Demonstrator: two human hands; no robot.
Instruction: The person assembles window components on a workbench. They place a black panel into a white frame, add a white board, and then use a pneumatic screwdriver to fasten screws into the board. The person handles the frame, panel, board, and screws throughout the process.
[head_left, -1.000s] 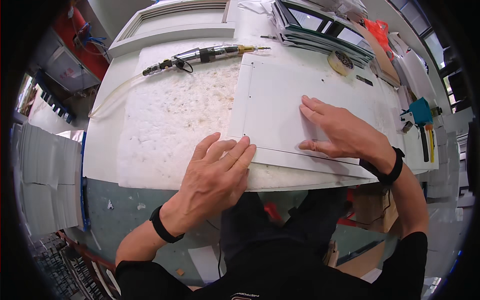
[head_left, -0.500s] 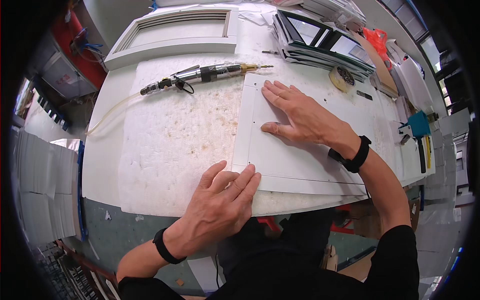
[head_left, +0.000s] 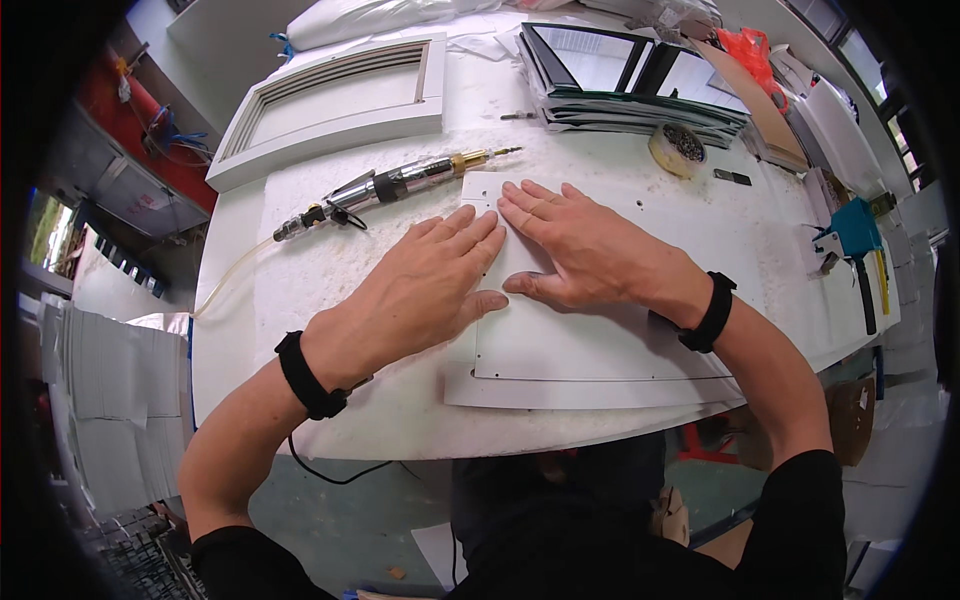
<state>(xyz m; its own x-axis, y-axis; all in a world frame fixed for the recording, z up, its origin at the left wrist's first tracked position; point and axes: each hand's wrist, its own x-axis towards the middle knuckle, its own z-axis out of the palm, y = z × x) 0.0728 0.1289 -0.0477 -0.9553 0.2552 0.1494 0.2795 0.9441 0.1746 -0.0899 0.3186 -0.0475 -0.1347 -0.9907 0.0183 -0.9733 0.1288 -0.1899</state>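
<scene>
A thin white panel (head_left: 600, 345) with small holes near its edges lies flat on a white piece whose rim (head_left: 590, 394) shows along the panel's near side. My left hand (head_left: 405, 285) rests over the panel's left edge, fingers stretched out and thumb on the panel. Beside it, my right hand (head_left: 590, 245) is spread palm down on the panel's upper left part. The two hands' fingertips nearly meet near the far left corner. Neither hand grips anything. Just beyond the left hand lies an air screwdriver (head_left: 400, 182), its bit pointing right and its hose running off to the left.
A white frame (head_left: 340, 140) lies at the back left. Dark-framed glass panes (head_left: 630, 115) are stacked at the back right, near a round tub of screws (head_left: 678, 150). A teal-handled tool (head_left: 850, 235) is at the right. Stacked white boards (head_left: 120, 400) stand left of the table.
My left hand has moved from the panel's near left corner up along its left edge, beside the right hand. The right hand stays on the panel. The whole view has shifted slightly.
</scene>
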